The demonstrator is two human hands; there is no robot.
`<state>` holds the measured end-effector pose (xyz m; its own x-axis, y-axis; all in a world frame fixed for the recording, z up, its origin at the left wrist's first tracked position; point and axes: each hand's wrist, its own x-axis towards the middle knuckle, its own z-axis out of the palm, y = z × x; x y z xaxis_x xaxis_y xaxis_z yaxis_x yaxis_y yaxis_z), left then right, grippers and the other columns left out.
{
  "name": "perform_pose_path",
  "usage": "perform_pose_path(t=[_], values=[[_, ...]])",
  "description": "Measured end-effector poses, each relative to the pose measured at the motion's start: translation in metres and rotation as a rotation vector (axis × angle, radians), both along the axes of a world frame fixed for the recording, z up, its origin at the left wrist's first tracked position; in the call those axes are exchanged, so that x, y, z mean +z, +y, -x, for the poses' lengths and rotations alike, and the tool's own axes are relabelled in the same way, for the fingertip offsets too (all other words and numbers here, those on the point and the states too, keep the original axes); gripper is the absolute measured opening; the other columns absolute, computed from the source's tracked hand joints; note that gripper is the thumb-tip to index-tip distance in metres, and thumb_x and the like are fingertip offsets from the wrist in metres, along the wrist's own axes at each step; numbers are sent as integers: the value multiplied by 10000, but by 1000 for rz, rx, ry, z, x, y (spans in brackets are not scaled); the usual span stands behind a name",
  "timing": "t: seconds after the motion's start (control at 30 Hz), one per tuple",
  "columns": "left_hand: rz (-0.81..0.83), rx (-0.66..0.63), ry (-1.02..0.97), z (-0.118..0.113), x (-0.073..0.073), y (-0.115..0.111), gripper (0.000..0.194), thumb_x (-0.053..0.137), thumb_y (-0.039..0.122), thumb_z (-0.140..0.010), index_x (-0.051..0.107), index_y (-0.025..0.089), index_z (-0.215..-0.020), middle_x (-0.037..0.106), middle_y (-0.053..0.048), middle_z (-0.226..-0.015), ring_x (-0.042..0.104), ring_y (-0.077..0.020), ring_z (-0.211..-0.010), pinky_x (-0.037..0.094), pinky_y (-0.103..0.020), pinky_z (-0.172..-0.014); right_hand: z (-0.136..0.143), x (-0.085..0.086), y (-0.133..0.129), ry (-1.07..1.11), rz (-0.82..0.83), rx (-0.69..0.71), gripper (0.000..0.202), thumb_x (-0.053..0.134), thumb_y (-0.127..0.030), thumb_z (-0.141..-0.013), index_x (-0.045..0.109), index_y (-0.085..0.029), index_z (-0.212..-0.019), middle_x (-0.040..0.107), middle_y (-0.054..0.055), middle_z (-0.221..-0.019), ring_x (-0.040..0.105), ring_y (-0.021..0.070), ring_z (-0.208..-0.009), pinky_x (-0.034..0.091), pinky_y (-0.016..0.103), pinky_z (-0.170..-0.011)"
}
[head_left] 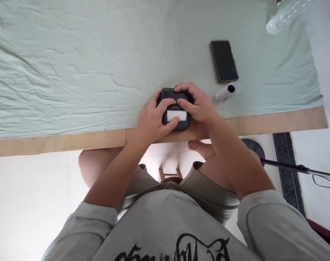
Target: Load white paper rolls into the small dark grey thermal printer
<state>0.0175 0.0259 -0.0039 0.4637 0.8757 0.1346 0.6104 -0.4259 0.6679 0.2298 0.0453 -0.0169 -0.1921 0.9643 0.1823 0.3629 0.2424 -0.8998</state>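
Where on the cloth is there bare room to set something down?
Widest: the pale green cloth left of the left hand. Another: right of the phone and white roll, nearer than the clear plastic. Crowded: around the dark device, held by that hand and the right hand, and between phone and roll.

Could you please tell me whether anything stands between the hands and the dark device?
Nothing visible does: the left hand and right hand both touch the dark device. The phone and white roll lie off to the right, out of the way.
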Motion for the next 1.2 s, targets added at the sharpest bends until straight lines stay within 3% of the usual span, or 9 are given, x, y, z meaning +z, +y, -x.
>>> perform_pose_path(t=[0.4,0.5,0.67,0.87,1.2], values=[[23,8,-15,-1,1,-1,463,621,491,-887,607,303,-1310,501,-108,-1562,497,-366,-1452,447,-571,-1169,1,-2,-2,-24,-34,4,423,624,-639,-897,647,-306,-1157,692,63,-1272,628,267,-1234,479,509,-1159],[21,11,-17,-1,0,-4,540,642,502,-874,545,264,-1349,511,-144,-1548,459,-370,-1486,434,-556,-1176,1,-3,-3,-29,-48,-9,405,621,-617,-903,651,-303,-1158,693,67,-1286,625,273,-1252,471,513,-1166],[83,43,-38,7,3,-13,812,686,520,-842,356,171,-1497,519,-201,-1526,520,-377,-1427,430,-524,-1172,1,-4,-4,-17,-45,-33,393,640,-599,-890,657,-313,-1159,692,62,-1317,617,285,-1277,451,537,-1185],[27,17,86,13,3,-20,819,696,512,-841,406,165,-1524,556,-195,-1522,526,-402,-1415,411,-548,-1175,3,-4,-5,-58,-52,-50,440,597,-673,-896,655,-327,-1161,691,49,-1319,608,275,-1287,454,508,-1195],[-7,33,196,14,-7,-21,1098,768,701,-763,360,106,-1590,450,-244,-1618,455,-441,-1480,372,-539,-1209,-1,1,-17,-85,-43,-107,488,514,-693,-955,652,-317,-1234,689,57,-1341,619,266,-1297,452,496,-1205]])
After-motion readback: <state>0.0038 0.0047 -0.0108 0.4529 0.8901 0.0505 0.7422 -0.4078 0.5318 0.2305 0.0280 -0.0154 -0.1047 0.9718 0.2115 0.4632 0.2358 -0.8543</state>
